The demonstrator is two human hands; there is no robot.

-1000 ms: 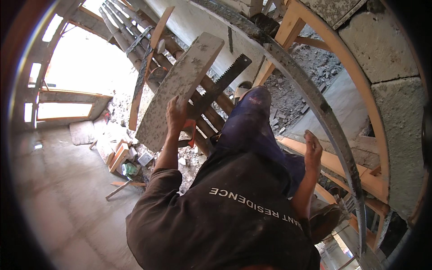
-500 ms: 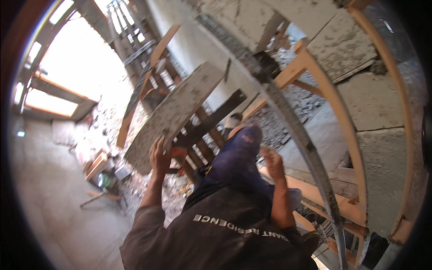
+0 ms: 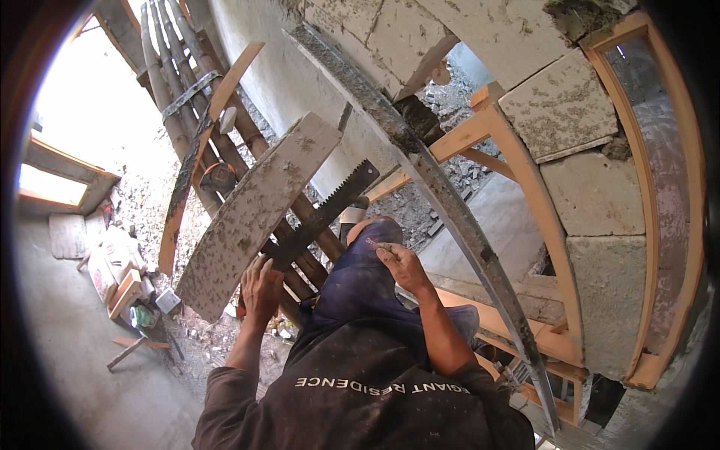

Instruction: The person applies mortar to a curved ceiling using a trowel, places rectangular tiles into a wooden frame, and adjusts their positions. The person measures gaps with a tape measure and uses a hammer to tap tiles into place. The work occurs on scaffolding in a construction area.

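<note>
My left hand (image 3: 259,291) lies over the orange handle of a handsaw (image 3: 322,217), its fingers bent round it; the grip is partly hidden beneath the hand. The saw's dark, coarse-toothed blade points away to the right, resting over bamboo poles (image 3: 306,212). Alongside it lies a long grey concrete block (image 3: 251,214) with a rough, pitted face. Over my thigh, my right hand (image 3: 403,266) is closed on a small reddish pencil-like stick (image 3: 373,244), pinched between thumb and fingers.
A long metal bar (image 3: 465,217) slants past my right side. Beyond it stand a block wall (image 3: 592,191) and wooden frames (image 3: 541,195). A narrow wooden strip (image 3: 201,165) and an orange-and-black round object (image 3: 218,178) lie left of the block. Rubble (image 3: 180,330) covers the ground.
My left hand has shifted from the block's near edge onto the saw handle. My right hand has risen forward over my thigh, showing the reddish stick. The whole view has shifted.
</note>
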